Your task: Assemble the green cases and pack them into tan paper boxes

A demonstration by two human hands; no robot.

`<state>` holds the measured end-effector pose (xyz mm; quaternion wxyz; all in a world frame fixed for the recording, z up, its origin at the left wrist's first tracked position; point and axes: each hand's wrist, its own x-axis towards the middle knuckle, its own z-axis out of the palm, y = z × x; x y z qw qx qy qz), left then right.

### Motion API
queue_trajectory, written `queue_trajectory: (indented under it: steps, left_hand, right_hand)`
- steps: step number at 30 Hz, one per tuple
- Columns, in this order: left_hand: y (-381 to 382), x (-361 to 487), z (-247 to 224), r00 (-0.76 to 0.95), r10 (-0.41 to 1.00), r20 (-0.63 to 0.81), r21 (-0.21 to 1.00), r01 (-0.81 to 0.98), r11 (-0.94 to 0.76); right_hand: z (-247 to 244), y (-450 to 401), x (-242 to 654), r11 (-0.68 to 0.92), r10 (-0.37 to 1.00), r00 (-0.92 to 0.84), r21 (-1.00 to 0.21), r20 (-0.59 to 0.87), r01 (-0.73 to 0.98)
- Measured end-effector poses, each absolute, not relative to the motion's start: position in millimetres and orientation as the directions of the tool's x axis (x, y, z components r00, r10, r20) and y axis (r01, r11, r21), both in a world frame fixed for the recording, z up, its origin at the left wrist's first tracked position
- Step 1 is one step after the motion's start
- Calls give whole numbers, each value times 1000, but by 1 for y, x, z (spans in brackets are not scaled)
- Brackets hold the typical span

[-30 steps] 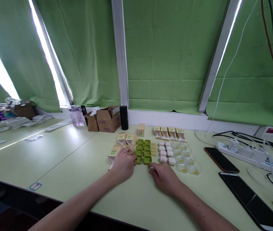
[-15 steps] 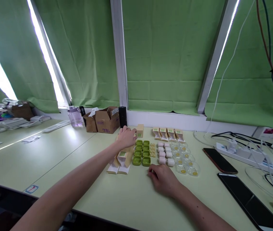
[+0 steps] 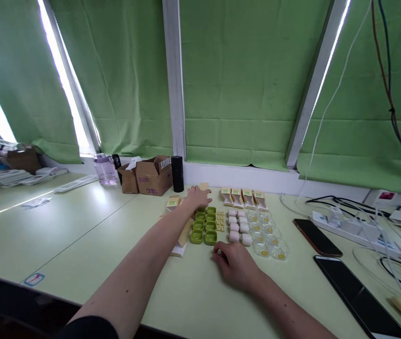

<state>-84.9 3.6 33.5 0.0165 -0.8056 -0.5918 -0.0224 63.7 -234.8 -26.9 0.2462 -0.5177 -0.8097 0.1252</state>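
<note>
My left hand (image 3: 196, 197) reaches across the table with its fingers spread over a small tan box (image 3: 204, 186), partly covering it. Below that hand are two columns of small green square trays (image 3: 196, 237). Folded cardboard holders (image 3: 172, 203) lie to their left, mostly hidden by my left forearm. My right hand (image 3: 237, 263) rests on the table in front with fingers curled in and nothing visible in them. Close to it stand pink and white marshmallow-like pieces (image 3: 234, 237). Tiny yellow pieces (image 3: 220, 221) lie between these and the trays.
Clear plastic cups with yellow centres (image 3: 280, 252) stand right of the pink pieces. More cardboard holders (image 3: 244, 198) line the back. Two phones (image 3: 316, 237) and a cabled power strip (image 3: 350, 228) lie right. Cardboard boxes (image 3: 154, 176), a black cylinder (image 3: 177, 174) and a bottle (image 3: 105, 169) stand back left.
My left hand has moved right, from the cardboard holders to the small tan box, and its forearm now covers more of the holders. My right hand stays in place. The view has shifted slightly.
</note>
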Motion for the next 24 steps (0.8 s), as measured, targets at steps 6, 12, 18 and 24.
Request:
queue_trajectory:
  steps: [6,12,18,24]
  left_hand:
    - [5,-83,30,281,953,117,43,957,-288]
    - [-19,-83,45,377,895,238,93,908,-408]
    - [-102,-94,62,558,729,397,125,754,-645]
    - [-202,-114,35,711,574,405,209,540,-816]
  right_hand:
    - [-30,-234,64,451,887,-330,-453,323,769]
    - [-36,-230,69,519,818,-293,-417,495,746]
    - [-17,-225,93,514,673,13,-480,739,711]
    - [2,-220,115,453,669,306,-698,677,554]
